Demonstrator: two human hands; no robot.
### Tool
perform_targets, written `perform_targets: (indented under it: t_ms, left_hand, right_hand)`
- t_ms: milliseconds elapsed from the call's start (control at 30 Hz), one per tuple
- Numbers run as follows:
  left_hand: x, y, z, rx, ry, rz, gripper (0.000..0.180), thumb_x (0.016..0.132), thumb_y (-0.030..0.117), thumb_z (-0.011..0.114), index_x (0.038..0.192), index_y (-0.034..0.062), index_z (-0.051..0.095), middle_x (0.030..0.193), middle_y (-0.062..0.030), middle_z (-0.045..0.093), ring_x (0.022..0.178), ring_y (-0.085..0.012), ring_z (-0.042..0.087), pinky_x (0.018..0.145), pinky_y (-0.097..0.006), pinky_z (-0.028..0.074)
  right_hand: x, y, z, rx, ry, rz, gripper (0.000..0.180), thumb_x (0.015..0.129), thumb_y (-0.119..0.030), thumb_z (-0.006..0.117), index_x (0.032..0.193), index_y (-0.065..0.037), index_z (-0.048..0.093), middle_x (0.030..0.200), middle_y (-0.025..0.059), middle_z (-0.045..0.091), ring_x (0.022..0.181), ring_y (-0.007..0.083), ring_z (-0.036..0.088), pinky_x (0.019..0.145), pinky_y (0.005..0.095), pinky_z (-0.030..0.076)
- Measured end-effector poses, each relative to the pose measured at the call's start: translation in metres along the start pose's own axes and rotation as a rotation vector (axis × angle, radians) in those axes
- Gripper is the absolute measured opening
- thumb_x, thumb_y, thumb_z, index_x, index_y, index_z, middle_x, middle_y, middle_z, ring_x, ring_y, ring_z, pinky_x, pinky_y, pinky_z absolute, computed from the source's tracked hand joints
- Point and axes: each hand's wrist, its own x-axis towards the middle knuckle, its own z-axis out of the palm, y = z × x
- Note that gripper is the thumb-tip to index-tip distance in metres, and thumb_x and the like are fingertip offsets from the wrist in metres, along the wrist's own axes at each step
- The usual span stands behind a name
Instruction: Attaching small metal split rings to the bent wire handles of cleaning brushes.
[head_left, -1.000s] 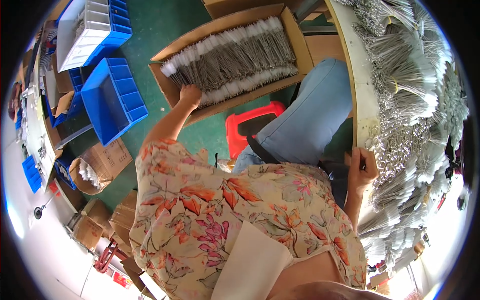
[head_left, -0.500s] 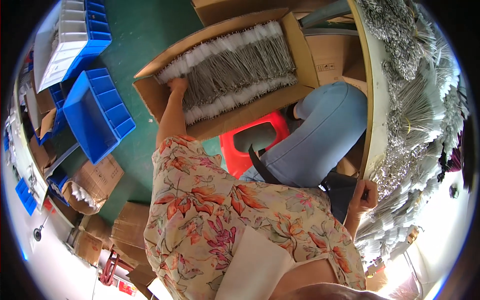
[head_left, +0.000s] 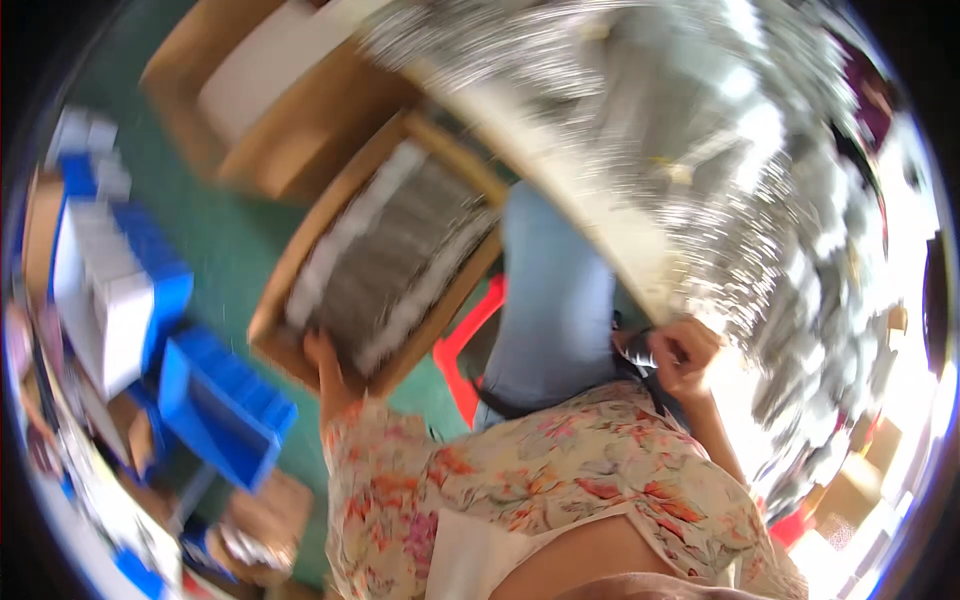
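My left hand (head_left: 322, 352) reaches into an open cardboard box (head_left: 264, 330) on the left, at its near left end. Packed rows of thin grey wire-like pieces (head_left: 400, 240) with white ends fill the box; my hand touches this end of them. Blur and the box hide what its fingers do. My right hand (head_left: 688, 352) is raised with curled fingers by the edge of the table (head_left: 610, 215); nothing shows in it. Beside it on the table lies a large heap of similar grey pieces (head_left: 740, 200) with shiny metal ends and whitish parts, smeared by motion.
A red plastic stool (head_left: 462, 345) stands between the box and my legs (head_left: 555, 290). Blue plastic bins (head_left: 225, 400) are at the left, with a brown carton (head_left: 275, 515) below them. Another large cardboard box (head_left: 300, 140) stands at the far side.
The whole view has swung round, so the box and table appear turned and shifted. My left hand stays at the box's left end; my right hand stays curled near the table edge.
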Motion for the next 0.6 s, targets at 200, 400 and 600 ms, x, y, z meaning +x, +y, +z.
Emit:
perform_targets:
  t_ms: [200,400,600]
  left_hand:
    - [-0.04,0.104,-0.062,-0.331,0.13,-0.345,0.021,0.083,0.014,0.056,0.094,-0.0019,0.064,0.085,-0.0129,0.063,0.067,-0.0221,0.06,0.057,-0.028,0.051]
    - [-0.015,0.367,-0.202,-0.33,0.573,0.367,0.023,0.09,0.013,0.048,0.101,-0.0033,0.06,0.09,-0.0133,0.063,0.077,-0.0234,0.061,0.062,-0.032,0.053]
    - [-0.127,0.689,-0.245,-0.917,0.025,1.162,0.028,0.094,0.014,0.045,0.108,-0.0076,0.053,0.106,-0.017,0.059,0.091,-0.0224,0.06,0.079,-0.031,0.052]
  right_hand:
    - [-0.006,0.012,-0.028,0.18,0.049,-0.103,0.01,0.064,-0.005,0.069,0.066,-0.007,0.06,0.058,0.0048,0.055,0.045,0.0182,0.052,0.042,0.0289,0.042]
    - [-0.016,0.027,-0.043,0.533,-0.007,-0.156,0.008,0.072,-0.011,0.067,0.072,-0.007,0.06,0.066,0.007,0.056,0.057,0.0243,0.056,0.05,0.0329,0.043]
    - [-0.005,0.054,-0.112,0.542,0.027,-0.143,0.006,0.074,-0.01,0.065,0.075,-0.005,0.061,0.066,0.0069,0.058,0.057,0.0222,0.058,0.051,0.0331,0.047]
